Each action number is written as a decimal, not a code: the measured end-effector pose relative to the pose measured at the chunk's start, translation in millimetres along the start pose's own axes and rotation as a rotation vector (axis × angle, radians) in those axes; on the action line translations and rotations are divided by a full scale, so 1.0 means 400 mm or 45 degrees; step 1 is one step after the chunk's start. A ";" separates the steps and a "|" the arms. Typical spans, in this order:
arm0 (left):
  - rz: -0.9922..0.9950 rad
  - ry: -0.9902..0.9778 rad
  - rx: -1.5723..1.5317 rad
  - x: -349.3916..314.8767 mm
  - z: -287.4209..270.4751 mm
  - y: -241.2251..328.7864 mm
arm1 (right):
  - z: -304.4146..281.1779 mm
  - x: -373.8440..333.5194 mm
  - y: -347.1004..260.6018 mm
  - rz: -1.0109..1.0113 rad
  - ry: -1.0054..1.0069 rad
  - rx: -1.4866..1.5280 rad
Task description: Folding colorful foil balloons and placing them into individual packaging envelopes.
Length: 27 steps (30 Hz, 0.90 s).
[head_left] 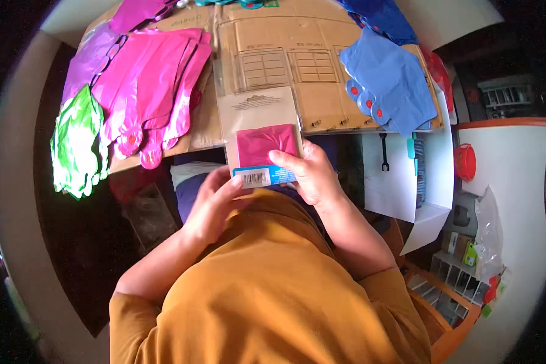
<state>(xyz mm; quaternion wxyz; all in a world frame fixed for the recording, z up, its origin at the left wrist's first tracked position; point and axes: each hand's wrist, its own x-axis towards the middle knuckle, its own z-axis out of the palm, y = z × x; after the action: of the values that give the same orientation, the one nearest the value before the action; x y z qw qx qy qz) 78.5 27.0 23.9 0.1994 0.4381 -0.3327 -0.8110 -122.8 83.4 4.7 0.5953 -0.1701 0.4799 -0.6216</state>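
Observation:
Between my hands, just past the near edge of the cardboard, is a flat retail package with a beige upper part. A folded magenta sheet shows through its front, above a blue label with a barcode. My right hand grips the package's right side, thumb pressed on the folded sheet. My left hand is closed at the lower left corner, its thumb lying by the barcode. The fingers behind the package are hidden.
Flattened cardboard covers the work surface. Shiny pink foil balloons lie stacked at left, beside a green one. Blue foil balloons lie at right. Right of me stand an open white box and a red basket.

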 end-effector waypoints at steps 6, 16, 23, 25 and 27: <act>-0.029 -0.082 -0.458 0.071 0.078 0.008 | 0.000 -0.001 -0.030 -0.124 0.026 -0.402; -0.037 -0.049 -0.503 0.097 0.080 0.003 | -0.011 -0.115 -0.062 -1.693 -0.043 -2.443; -0.107 -0.481 -0.944 0.089 0.032 0.027 | -0.004 -0.038 -0.098 -1.705 -0.259 -2.235; 0.003 -0.719 -1.055 0.094 0.009 -0.009 | 0.003 -0.032 -0.115 -1.577 -0.265 -2.099; 0.125 -0.670 -1.027 0.118 0.003 -0.042 | 0.015 -0.020 -0.126 -1.461 -0.238 -1.960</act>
<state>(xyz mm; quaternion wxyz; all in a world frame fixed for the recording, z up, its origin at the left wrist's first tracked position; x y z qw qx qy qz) 51.8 10.2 -15.0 0.3004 0.0896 -0.0510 -0.9482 -145.4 79.6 50.7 -0.0380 -0.7712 0.5507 -0.3171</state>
